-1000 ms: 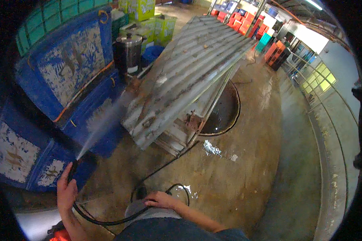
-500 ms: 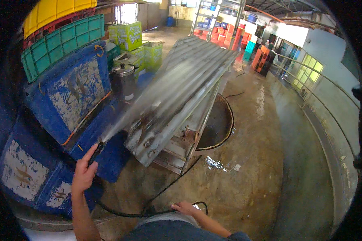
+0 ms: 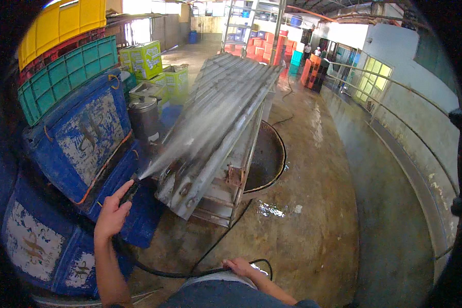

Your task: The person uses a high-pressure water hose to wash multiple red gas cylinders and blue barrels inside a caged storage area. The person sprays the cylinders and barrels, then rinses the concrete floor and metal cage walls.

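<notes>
In my left hand (image 3: 115,210), raised at lower left, is a black spray nozzle (image 3: 132,186), throwing a white fan of water (image 3: 177,146) onto a weathered corrugated metal sheet (image 3: 226,90). The sheet lies sloping on a metal frame (image 3: 219,210) beside a round dark pit (image 3: 264,159). Low in the view, near my waist, my right hand (image 3: 237,265) grips the black hose (image 3: 167,273), which loops across the wet concrete. Large worn blue insulated boxes (image 3: 87,138) stand just left of the nozzle.
Green (image 3: 66,77) and yellow (image 3: 61,28) crates top the blue boxes. Behind are light-green boxes (image 3: 143,59), a steel pot (image 3: 143,120) and a ladder (image 3: 236,25). A railed channel (image 3: 385,195) runs along the right. People (image 3: 307,51) stand near stacked orange crates (image 3: 310,72) far back.
My left hand has moved right and upward, and the spray has shifted from beside the blue boxes onto the metal sheet. The view has tilted up, showing more of the back.
</notes>
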`<state>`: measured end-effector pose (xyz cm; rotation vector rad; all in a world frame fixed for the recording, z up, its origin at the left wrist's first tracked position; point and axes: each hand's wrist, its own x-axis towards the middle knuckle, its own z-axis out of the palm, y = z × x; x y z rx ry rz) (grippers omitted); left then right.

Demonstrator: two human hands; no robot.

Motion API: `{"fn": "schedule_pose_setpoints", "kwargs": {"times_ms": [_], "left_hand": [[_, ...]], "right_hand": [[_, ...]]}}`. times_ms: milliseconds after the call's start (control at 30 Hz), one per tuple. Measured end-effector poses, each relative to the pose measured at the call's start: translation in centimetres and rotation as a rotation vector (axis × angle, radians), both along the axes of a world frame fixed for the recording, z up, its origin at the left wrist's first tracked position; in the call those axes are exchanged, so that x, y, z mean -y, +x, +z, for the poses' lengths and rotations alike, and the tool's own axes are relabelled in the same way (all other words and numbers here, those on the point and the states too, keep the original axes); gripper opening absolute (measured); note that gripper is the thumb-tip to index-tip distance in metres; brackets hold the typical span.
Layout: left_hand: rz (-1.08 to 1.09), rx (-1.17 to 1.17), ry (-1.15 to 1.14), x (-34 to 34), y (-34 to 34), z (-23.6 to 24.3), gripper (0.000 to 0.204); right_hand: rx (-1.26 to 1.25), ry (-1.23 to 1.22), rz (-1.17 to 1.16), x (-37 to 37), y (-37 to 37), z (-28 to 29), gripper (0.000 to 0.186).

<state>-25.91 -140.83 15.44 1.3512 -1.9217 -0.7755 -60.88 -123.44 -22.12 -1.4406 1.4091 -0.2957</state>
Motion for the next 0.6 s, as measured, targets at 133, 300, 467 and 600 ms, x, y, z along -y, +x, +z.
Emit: {"fn": "schedule_pose_setpoints", "kwargs": {"times_ms": [133, 300, 467, 600], "left_hand": [[-0.039, -0.038, -0.003, 0.2, -0.4, 0.7, 0.060], [0.024, -0.074, -0.006, -0.3, -0.3, 0.9, 0.060], [0.151, -0.213, 0.070, 0.5, 0.5, 0.1, 0.062], [0.100, -0.037, 0.139, 1.3, 0.7, -0.3, 0.061]], "right_hand": [[0.017, -0.061, -0.001, 0.3, 0.2, 1.4, 0.059], [-0.085, -0.105, 0.016, 0.4, 0.6, 1.9, 0.061], [-0.046, -0.219, 0.044, 1.6, 0.8, 0.9, 0.065], [0.001, -0.115, 0.009, 2.1, 0.9, 2.0, 0.065]]}}
